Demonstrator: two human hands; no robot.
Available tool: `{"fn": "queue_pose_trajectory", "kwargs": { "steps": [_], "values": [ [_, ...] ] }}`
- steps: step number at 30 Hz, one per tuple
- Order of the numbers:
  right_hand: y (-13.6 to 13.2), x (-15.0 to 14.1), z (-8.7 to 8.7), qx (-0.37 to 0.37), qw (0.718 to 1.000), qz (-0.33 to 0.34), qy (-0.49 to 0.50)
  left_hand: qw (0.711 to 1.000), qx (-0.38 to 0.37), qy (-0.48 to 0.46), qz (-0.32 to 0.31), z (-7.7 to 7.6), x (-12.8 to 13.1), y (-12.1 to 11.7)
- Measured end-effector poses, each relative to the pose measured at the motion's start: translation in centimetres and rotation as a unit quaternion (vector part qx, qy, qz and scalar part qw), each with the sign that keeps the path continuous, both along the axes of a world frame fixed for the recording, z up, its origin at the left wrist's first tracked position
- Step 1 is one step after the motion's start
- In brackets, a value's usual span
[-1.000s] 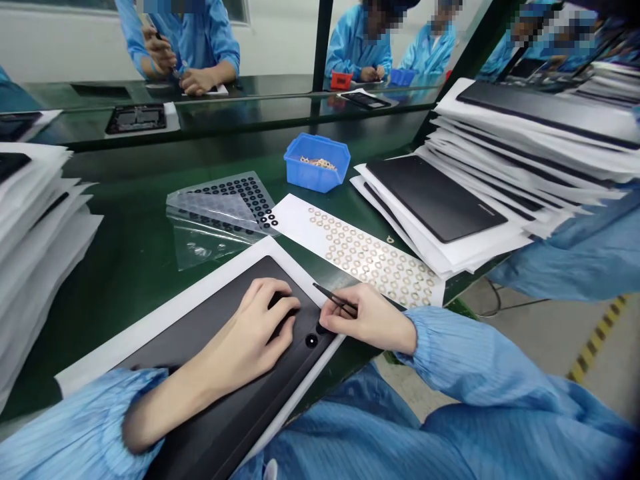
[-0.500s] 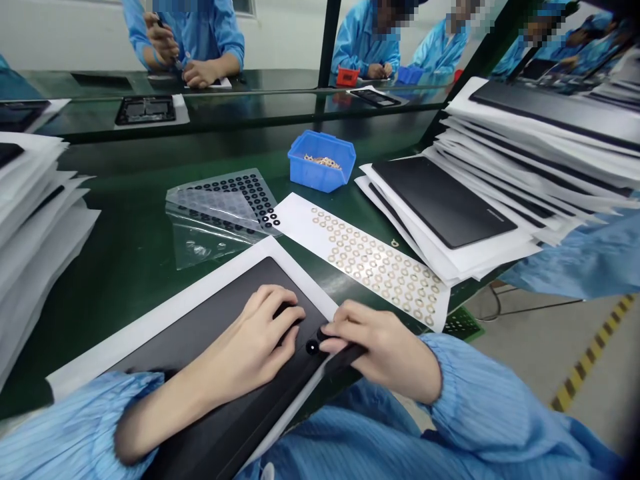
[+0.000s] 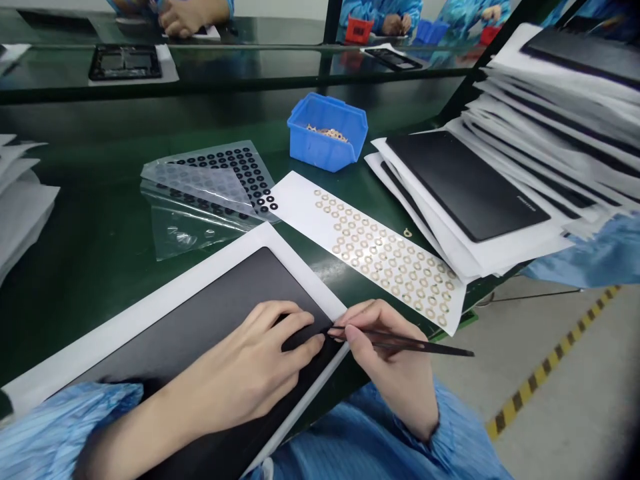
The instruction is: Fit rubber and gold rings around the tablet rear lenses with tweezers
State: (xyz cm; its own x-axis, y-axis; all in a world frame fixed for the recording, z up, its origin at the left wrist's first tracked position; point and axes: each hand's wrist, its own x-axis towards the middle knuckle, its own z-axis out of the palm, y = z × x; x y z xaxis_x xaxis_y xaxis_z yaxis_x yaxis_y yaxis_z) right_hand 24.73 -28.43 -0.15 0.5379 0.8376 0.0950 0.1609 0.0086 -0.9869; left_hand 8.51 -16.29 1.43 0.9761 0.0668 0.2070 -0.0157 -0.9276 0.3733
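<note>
A dark flat panel lies on a white sheet at the near edge of the green bench. My left hand rests flat on the panel's right corner, fingers spread, a fingertip pressing near the corner. My right hand is closed on black tweezers, their tips touching the panel corner beside my left fingertip. A white card with rows of small gold rings lies just beyond my right hand. Clear sheets of black rings lie behind the panel.
A blue bin holding gold rings stands at mid bench. Stacks of dark panels between white sheets fill the right side; a white stack sits at the left. Other workers' hands show across the far bench. Floor with yellow striping lies right.
The view has tilted down. My right hand has turned so the tweezers now point left at the panel corner, and my left fingertip covers the spot where the black rings showed.
</note>
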Motion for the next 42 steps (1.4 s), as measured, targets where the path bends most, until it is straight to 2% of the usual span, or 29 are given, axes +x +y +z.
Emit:
{"fn": "queue_pose_trajectory", "kwargs": {
  "steps": [7, 18, 36, 42],
  "values": [
    [0.4, -0.3, 0.1, -0.024, 0.999, -0.018, -0.033, 1.0, 0.004, -0.015, 0.0, 0.2, 0.2, 0.0],
    [0.6, -0.2, 0.6, -0.048, 0.995, -0.005, -0.082, 1.0, 0.003, -0.018, -0.008, 0.3, 0.3, 0.2],
    [1.2, 1.1, 1.1, -0.062, 0.994, 0.077, -0.044, 1.0, 0.015, -0.018, -0.01, 0.2, 0.3, 0.2],
    [0.9, 1.1, 0.8, -0.056, 0.996, 0.06, -0.027, 1.0, 0.019, -0.015, -0.018, 0.1, 0.3, 0.3]
  ]
}}
